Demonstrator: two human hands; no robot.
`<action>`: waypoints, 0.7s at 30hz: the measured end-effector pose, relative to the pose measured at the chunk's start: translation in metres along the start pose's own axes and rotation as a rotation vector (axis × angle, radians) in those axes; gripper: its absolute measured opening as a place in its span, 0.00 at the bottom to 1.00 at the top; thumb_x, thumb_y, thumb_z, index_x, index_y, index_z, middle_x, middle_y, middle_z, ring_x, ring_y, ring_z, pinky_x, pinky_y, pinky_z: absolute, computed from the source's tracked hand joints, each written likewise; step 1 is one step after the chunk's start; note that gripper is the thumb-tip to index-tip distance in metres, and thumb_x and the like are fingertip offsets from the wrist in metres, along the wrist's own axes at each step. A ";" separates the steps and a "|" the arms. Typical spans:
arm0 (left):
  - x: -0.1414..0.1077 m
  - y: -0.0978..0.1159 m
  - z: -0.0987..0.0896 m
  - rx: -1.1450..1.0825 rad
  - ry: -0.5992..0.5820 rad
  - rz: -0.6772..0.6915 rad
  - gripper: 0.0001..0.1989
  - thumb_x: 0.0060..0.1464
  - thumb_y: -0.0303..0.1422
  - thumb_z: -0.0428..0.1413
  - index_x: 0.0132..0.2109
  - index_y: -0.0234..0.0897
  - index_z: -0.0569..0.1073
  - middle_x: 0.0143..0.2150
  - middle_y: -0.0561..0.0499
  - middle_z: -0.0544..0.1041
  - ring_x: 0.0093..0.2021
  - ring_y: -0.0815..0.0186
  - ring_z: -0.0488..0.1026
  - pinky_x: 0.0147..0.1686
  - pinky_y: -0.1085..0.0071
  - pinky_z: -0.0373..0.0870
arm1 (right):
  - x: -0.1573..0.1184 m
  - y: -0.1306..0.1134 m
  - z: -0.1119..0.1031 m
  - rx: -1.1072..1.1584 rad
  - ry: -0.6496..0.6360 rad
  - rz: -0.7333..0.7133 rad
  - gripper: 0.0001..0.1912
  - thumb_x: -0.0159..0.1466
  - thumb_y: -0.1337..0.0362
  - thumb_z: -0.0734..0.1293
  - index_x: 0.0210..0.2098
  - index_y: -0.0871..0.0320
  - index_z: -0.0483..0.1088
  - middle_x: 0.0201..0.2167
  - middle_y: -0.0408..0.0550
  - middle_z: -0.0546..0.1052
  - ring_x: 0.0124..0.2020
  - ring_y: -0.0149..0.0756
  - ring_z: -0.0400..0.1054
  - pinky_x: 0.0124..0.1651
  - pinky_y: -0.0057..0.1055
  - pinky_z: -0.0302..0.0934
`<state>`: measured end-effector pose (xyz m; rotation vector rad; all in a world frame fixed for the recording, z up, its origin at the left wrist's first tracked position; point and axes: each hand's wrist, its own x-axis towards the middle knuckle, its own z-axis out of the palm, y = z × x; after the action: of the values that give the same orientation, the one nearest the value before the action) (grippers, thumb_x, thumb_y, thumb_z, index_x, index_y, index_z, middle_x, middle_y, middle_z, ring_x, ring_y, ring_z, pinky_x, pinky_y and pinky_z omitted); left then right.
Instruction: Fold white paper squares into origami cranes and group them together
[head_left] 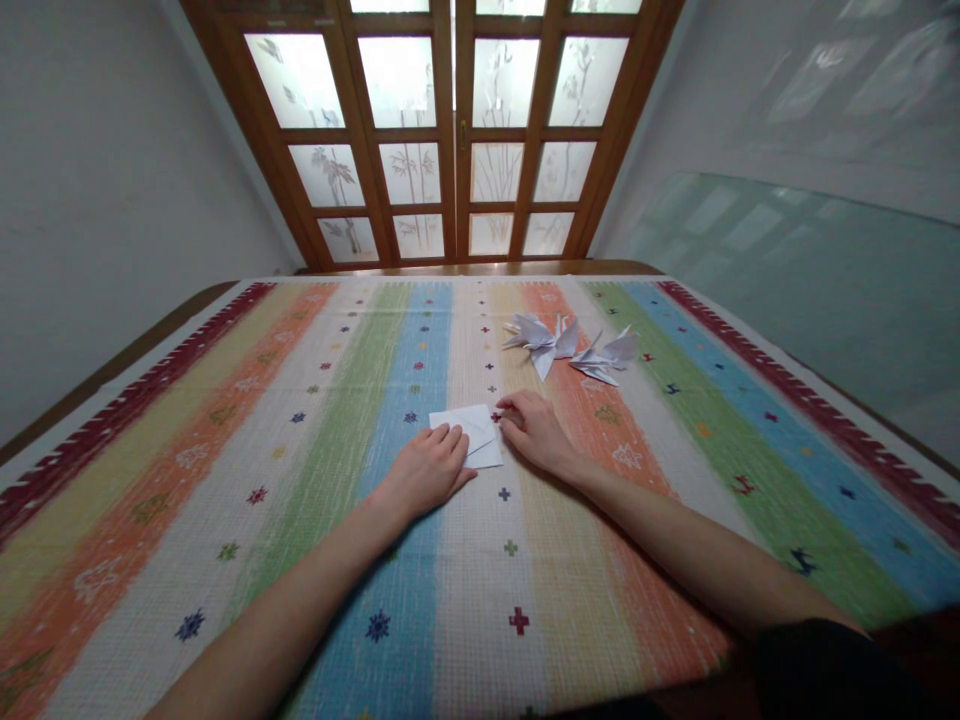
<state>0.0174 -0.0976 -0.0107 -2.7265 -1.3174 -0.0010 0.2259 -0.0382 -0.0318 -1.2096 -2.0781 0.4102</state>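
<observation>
A folded white paper, roughly square with diagonal creases or flaps, lies flat on the striped cloth. My left hand rests on its left and lower-left part, fingertips on the paper and thumb at its lower edge. Just right of the paper is my right hand, with its fingers bent and thumb near the index finger; it seems apart from the paper, and nothing shows between its fingers. Folded paper cranes, grey-white, stand beyond my right hand: one group and another crane beside it.
A colourful striped tablecloth covers the table. Wooden doors with frosted panes stand beyond the far edge. A pale glass panel leans by the right wall.
</observation>
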 end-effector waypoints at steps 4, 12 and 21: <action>0.006 0.006 0.001 0.025 -0.048 0.001 0.13 0.63 0.26 0.44 0.47 0.25 0.71 0.45 0.33 0.75 0.46 0.51 0.73 0.40 0.59 0.70 | 0.000 0.001 0.002 0.030 0.023 0.009 0.08 0.57 0.72 0.63 0.36 0.59 0.71 0.36 0.51 0.76 0.39 0.40 0.68 0.44 0.37 0.59; 0.008 0.011 -0.005 -0.030 -0.050 -0.064 0.17 0.62 0.25 0.43 0.55 0.27 0.66 0.43 0.34 0.75 0.43 0.52 0.74 0.38 0.60 0.70 | 0.004 0.004 0.002 0.181 0.033 0.118 0.12 0.57 0.71 0.63 0.41 0.60 0.70 0.38 0.51 0.75 0.38 0.37 0.68 0.42 0.35 0.62; 0.017 0.021 -0.008 0.058 -0.093 -0.107 0.13 0.61 0.24 0.43 0.42 0.25 0.72 0.38 0.33 0.75 0.39 0.52 0.74 0.36 0.61 0.69 | 0.005 0.003 0.003 0.235 0.038 0.131 0.12 0.57 0.70 0.64 0.42 0.59 0.70 0.37 0.49 0.75 0.38 0.37 0.69 0.43 0.35 0.63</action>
<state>0.0441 -0.0981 -0.0045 -2.6342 -1.4618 0.1537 0.2243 -0.0323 -0.0340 -1.2047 -1.8644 0.6679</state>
